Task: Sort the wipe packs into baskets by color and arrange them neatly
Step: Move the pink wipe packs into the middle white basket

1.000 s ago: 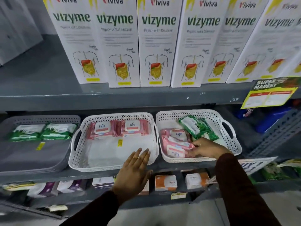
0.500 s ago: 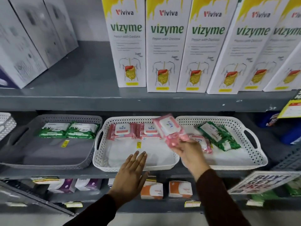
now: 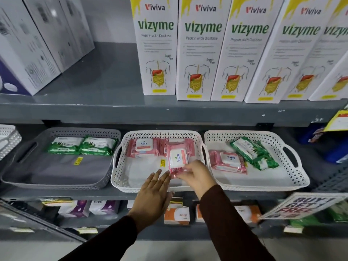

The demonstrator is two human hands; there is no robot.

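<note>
Right hand [image 3: 195, 175]: pinching pink wipe pack [image 3: 178, 158] — over middle white basket [image 3: 120, 178], right side
Left hand [image 3: 153, 194]: flat, fingers spread — at basket's front rim

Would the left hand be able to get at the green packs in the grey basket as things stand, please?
Probably yes: the left hand is empty at the middle basket's front rim, and the green packs lie uncovered in the open-topped grey basket alongside.

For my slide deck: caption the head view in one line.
Right hand lowers a pink plastic wipe pack into the middle white perforated basket; left hand rests open at its front rim.
</note>
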